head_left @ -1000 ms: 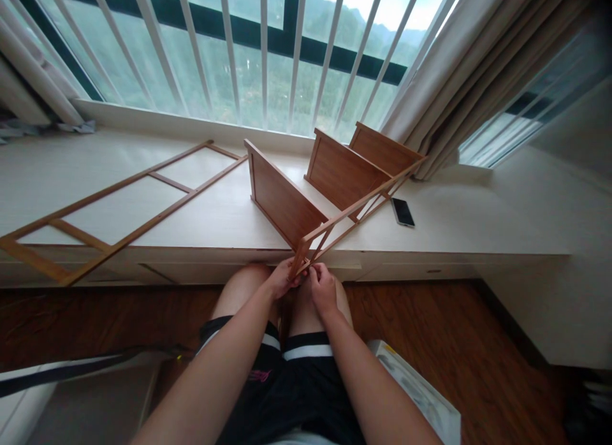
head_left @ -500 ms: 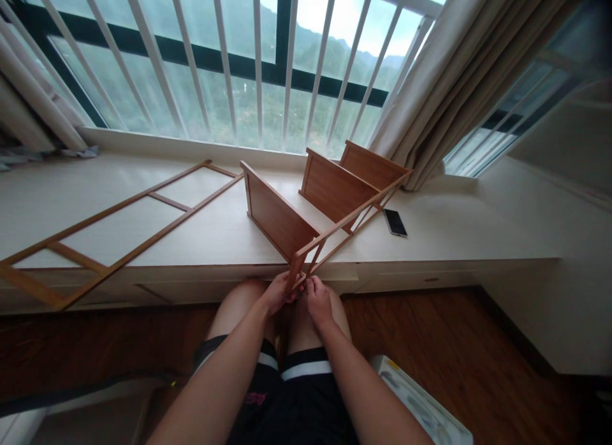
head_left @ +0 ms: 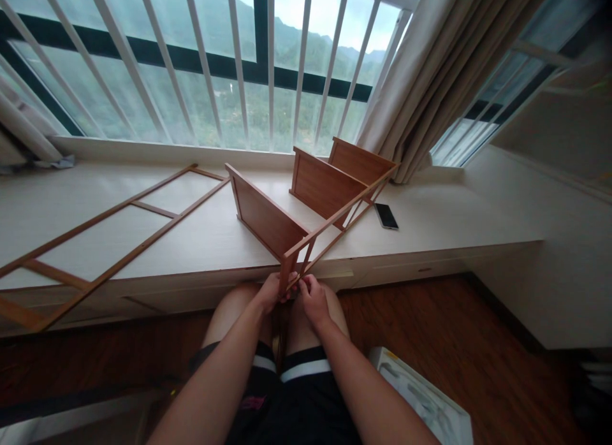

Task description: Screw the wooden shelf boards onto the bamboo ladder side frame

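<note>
A partly assembled wooden shelf unit [head_left: 325, 238] lies on its side on the white window ledge, its near end sticking out over my knees. Three brown shelf boards [head_left: 268, 209] stand up from its ladder-shaped side frame. My left hand [head_left: 273, 291] is wrapped round the near end of that frame. Close beside it, my right hand [head_left: 312, 297] has thumb and fingers pinched together at the frame's lower rail; whatever they hold is too small to make out. A second ladder-shaped wooden frame [head_left: 129, 247] lies flat to the left, overhanging the ledge's front edge.
A black phone [head_left: 386, 217] lies on the white ledge [head_left: 468, 222], right of the shelf unit. Window bars and a beige curtain [head_left: 421, 81] stand behind. On the wooden floor at the lower right is a white box [head_left: 421, 394]. Drawer fronts run beneath the ledge.
The camera view has shifted slightly to the right, so most things appear a little further left. Both hands stay at the same frame end, with the right fingers slightly repositioned.
</note>
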Tool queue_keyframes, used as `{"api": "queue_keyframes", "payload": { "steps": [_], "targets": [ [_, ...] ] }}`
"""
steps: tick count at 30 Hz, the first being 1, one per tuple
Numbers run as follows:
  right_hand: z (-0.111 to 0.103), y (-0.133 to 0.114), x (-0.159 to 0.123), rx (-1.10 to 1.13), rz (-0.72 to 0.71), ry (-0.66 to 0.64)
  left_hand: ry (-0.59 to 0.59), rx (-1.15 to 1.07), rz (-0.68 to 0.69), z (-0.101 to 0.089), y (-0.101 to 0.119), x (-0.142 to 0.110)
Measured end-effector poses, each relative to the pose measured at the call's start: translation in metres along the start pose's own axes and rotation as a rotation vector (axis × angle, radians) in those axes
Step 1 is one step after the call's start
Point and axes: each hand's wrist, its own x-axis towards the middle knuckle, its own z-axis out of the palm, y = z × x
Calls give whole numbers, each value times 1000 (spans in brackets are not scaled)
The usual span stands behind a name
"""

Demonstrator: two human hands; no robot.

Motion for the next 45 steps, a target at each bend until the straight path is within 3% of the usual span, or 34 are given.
{"api": "queue_keyframes", "payload": {
  "steps": [9,23,36,45],
  "targets": [
    [-1,2,-4,-46,14,26,54,18,-113,1,4,4],
    [-2,4,0,-116,34,-55,42,-25,-106,3,4,2],
    [-4,7,-4,-84,-10,0,49,-19,-143,1,4,1],
    [-3,5,-3,-181,-11,-55,46,-26,-128,4,6,-1]
  ]
}}
